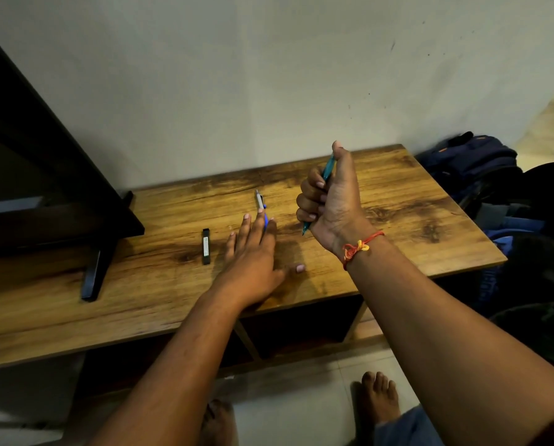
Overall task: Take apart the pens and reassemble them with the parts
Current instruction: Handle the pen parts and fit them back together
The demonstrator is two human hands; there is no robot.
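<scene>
Bare feet (380, 397) stand on smooth pale tiles. On the glossy wood-grain table (398, 220) the left hand (253, 252) lies flat, fingers straight and spread, its fingertips over the blue half of a slim silver-topped pen (260, 202). A small black bar (206, 246) lies just left. Above the table, the right hand (327, 201) curls tight round a slender teal pen (328, 165), tip down

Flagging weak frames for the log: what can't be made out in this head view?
Head view, three things:
1. The blue pen: its lower half is hidden under the left hand, and contact is unclear.
2. The teal pen: its middle is hidden inside the right hand, so I cannot tell whether it is whole.
3. The black bar: its label is too small to read.
</scene>
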